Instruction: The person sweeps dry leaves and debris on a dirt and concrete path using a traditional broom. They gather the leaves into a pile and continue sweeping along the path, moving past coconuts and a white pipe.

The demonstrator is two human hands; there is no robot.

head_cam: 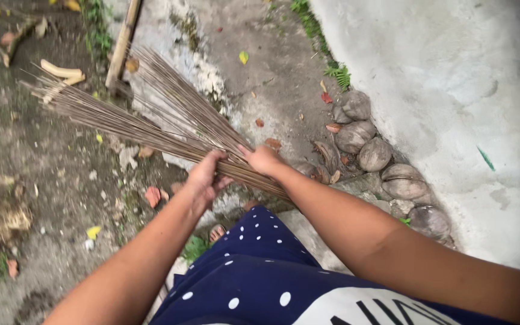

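A stick broom [145,114] made of thin brown ribs fans out toward the upper left over the ground. My left hand [204,177] grips the bundle where the ribs come together. Just right of it, my right hand [263,159] is closed on the same bundle, closer to its bound end, which runs down behind my right forearm. My navy dotted clothing fills the bottom of the view.
Several dry coconut husks [375,153] lie along the foot of a pale concrete wall [452,90] on the right. A bamboo pole [123,42] leans at the top. Dirt ground on the left has fallen leaves [152,195], stones and small plants.
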